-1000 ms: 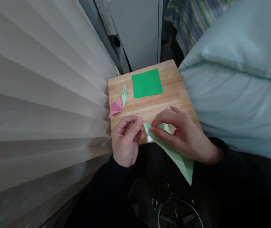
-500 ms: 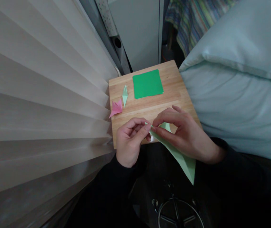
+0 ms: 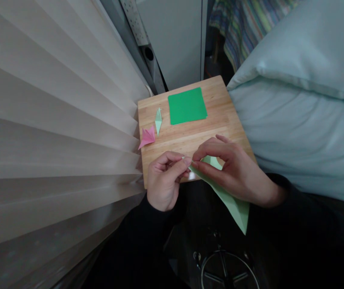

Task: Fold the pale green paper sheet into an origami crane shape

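Note:
A long folded piece of light green paper (image 3: 235,206) runs from the wooden board's near edge down over my lap. My left hand (image 3: 163,180) pinches its upper tip with thumb and forefinger. My right hand (image 3: 235,170) is closed on the paper just right of that tip, with the fingers curled over the fold. Both hands meet at the near edge of the small wooden board (image 3: 217,116). A stack of dark green square paper (image 3: 187,105) lies at the far side of the board.
A small folded light green piece (image 3: 158,120) and a folded pink piece (image 3: 147,136) lie at the board's left edge. Pleated beige blinds (image 3: 54,120) fill the left. Pale blue pillows (image 3: 304,80) press against the board's right side. A chair base (image 3: 229,269) shows below.
My left hand moved right from beside the paper's tip and now pinches it, touching my right fingertips. The right hand and paper barely shifted.

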### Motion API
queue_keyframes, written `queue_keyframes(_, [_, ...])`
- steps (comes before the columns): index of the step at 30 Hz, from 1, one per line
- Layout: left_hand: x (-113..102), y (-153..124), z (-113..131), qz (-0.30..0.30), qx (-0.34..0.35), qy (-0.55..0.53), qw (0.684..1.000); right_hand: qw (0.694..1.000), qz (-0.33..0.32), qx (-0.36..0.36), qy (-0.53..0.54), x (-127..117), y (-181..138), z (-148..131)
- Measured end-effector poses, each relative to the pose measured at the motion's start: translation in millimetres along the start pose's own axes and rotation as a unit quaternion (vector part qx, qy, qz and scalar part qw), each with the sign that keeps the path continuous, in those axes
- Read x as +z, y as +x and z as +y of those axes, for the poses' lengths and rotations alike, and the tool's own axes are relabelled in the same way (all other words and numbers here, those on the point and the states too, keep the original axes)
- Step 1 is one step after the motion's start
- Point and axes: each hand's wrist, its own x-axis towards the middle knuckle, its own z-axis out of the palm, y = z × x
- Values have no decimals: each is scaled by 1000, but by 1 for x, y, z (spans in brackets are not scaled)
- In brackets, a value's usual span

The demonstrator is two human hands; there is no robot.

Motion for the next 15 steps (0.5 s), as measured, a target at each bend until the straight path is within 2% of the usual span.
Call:
queue_keyframes(7, [4,-3,1,13,-32,-28,999,1000,-8,7,6,0,0,-1])
queue_keyframes(11, [1,0,4,18,-24,-27,999,1000,-7,7,2,0,0,0])
queue_keyframes(15, [-7,6,10,30,15,-34,999,1000,-12,6,-4,0,0,1])
